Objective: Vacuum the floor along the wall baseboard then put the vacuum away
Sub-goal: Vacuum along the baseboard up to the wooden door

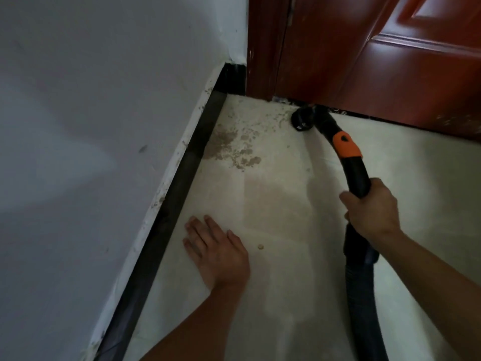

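My right hand grips the black vacuum wand just below its orange collar. The round black nozzle lies on the pale floor at the foot of the red door. A ribbed black hose runs back from my hand to the bottom edge. My left hand rests flat on the floor, fingers straight, close to the dark baseboard that runs along the white wall.
A white wall fills the left side. A red-brown door and its frame close the far end. Brown dirt patches lie in the corner near the baseboard. A small crumb sits right of my left hand.
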Motion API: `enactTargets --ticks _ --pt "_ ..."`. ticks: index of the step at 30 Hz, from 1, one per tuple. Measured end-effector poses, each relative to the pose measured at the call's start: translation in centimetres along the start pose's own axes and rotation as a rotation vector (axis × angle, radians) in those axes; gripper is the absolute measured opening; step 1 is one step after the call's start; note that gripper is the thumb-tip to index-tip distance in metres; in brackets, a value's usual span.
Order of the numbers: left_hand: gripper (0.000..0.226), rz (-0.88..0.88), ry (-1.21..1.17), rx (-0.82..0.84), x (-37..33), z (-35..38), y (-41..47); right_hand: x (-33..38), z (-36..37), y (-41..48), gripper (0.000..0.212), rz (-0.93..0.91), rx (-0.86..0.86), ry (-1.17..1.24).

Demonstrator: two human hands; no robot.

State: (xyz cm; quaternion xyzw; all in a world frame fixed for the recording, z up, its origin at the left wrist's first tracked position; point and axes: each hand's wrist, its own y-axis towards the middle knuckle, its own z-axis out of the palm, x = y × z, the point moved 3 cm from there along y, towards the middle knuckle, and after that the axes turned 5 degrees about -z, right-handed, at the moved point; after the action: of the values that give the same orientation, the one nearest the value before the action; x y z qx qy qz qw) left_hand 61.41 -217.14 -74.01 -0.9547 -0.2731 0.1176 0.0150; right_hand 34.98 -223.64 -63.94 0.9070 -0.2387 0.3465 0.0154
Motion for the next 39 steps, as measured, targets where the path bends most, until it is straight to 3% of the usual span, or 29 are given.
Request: enactTargets --ticks 10,18,26,34,39 --pt "0.062 0.006 0.037 -0.033 0.3 0.4 0.1 1.4 2.3 2.7 0.034 -0.068 0.056 0.017" --pt "0.065 -0.001 0.080 -0.015 0.2 0.0 0.0 -1.7 -2.9 3.4 0.025 -0.114 0.139 -0.111" --pt "0.066 -0.004 0.049 0.019 0.2 0.1 0.1 2.2 0.8 5.1 0.028 -0.161 0.167 -0.119" --pt "0.066 0.005 0.009 0.077 0.0 -0.7 0.0 -0.8 -5.5 2.3 0.020 -0.045 0.148 -0.194" --pt "0.066 -0.004 -0.005 0.066 0.1 -0.5 -0.2 -1.2 -3.0 -0.2 0.023 -0.166 0.220 -0.137"
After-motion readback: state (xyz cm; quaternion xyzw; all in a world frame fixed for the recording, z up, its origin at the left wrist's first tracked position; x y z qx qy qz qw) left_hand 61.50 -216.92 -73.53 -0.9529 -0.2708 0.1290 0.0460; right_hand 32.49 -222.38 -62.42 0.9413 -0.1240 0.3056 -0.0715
